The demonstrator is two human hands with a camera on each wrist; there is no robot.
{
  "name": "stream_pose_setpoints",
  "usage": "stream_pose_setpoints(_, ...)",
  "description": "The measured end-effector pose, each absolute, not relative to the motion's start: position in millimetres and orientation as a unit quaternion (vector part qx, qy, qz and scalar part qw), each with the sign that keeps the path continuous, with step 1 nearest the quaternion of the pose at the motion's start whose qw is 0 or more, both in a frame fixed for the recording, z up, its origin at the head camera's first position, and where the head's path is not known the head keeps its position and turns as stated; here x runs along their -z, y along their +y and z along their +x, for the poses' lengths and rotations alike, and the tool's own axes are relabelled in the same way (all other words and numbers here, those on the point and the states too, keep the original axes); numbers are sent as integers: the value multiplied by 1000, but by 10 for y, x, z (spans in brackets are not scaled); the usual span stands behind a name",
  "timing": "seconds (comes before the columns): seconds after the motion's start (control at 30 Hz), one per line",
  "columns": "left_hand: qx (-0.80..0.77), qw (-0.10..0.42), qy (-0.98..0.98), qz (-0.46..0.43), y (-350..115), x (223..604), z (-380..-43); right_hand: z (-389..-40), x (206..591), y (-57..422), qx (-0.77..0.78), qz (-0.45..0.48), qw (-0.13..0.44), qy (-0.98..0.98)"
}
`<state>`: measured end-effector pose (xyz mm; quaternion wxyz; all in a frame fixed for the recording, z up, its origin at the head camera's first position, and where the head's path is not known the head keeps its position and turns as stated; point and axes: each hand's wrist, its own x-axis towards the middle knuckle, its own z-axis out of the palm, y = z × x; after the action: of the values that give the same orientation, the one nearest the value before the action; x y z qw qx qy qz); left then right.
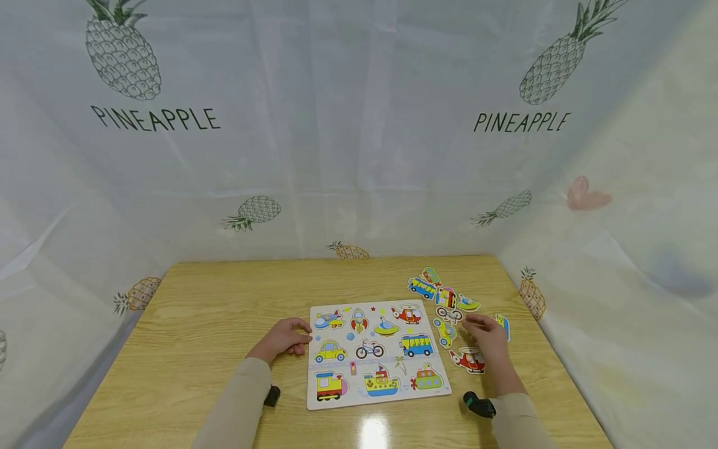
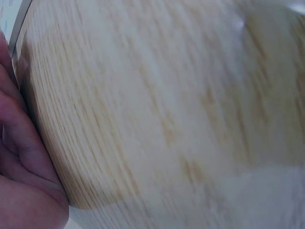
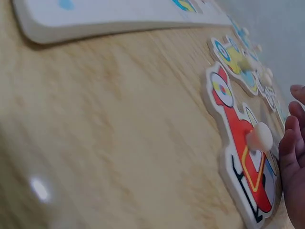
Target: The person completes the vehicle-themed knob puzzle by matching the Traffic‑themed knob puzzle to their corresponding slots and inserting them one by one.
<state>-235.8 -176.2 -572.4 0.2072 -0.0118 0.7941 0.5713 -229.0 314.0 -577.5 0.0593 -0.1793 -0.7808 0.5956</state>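
Observation:
A white puzzle board [image 1: 364, 381] printed with vehicle pictures lies flat on the table. At its left edge is my left hand [image 1: 285, 337], fingertips right at the rim; part of this hand [image 2: 24, 162] shows in the left wrist view. My right hand [image 1: 489, 335] hovers among loose knobbed pieces right of the board, fingers relaxed and nothing in them. Nearest to it are a red helicopter piece [image 1: 469, 360], a bicycle piece [image 1: 449, 315] and a yellow car piece [image 1: 445, 333]. The helicopter [image 3: 245, 157] lies close beside the hand, its round knob upward.
Farther back lie a bus piece [image 1: 422, 287], a green submarine piece [image 1: 430, 276], a train piece [image 1: 445, 297] and a flying saucer piece [image 1: 468, 303]. A blue-and-yellow piece [image 1: 503, 326], partly hidden, sits beyond my right hand. Pineapple-print curtains [image 1: 359, 156] surround the wooden table [image 1: 224, 299].

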Motion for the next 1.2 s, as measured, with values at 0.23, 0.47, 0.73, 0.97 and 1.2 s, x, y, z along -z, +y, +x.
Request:
stream_pose_setpoints(0.23,-565,205,799,-14,-1749,5725,-2359,-2413,5716,3241,-609,-154,47,-777)
stream_pose_setpoints(0.47,-565,204,799,-16,-1749,5727,-2377,-2517,5676,3304,-594,-112,-4,-796)
stream_pose_setpoints(0.73,-566,206,798,-11,-1750,5744,-2385,-2581,5700,3380,-592,-107,-49,-797)
stream_pose_setpoints(0.97,-568,198,799,-2,-1765,5789,-2397,-2618,5685,3358,-569,-107,-49,-814)
stream_pose_setpoints(1.2,-572,204,794,-2,-1768,5782,-2397,-2645,5737,3328,-573,-123,-16,-810)
